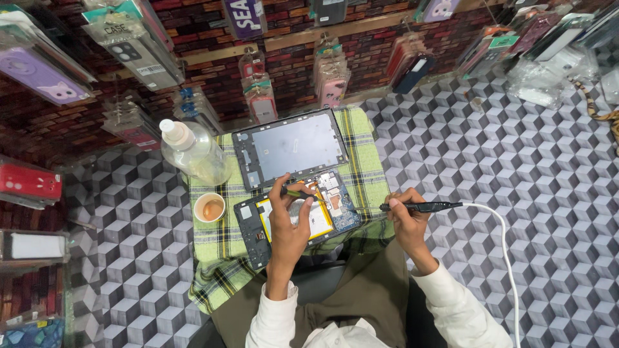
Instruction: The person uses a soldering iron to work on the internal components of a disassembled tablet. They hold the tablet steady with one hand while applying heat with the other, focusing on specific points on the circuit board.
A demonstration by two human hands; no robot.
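An opened tablet body [298,216] is laid face-down on a green plaid cloth [361,161], its yellow-bordered battery and circuit board exposed; it is positioned at the near half of the cloth, tilted slightly, with its near-left corner close to the cloth's near edge. The detached back panel [290,147] is placed just beyond it, the two long edges almost touching.

The left hand [288,222] is rested over the middle of the tablet body; its thumb and forefinger are closed on a small dark tool with a yellow-green band [298,193], held near the upper edge of the battery. The right hand [406,219] is held off the right edge of the cloth, above the patterned surface [516,193]; its fingers are clamped around a black pen-shaped tool [419,207], whose tip is pointed left toward the tablet body but is kept apart from it; a white cable [503,238] is run from its rear end down to the right.

A clear plastic bottle [193,151] is stood at the far-left corner of the cloth; a small paper cup [209,207] is set at the left edge, near the tablet body's left end. Open surface is available to the right of the cloth; the far side is bounded by hanging phone cases [261,96].
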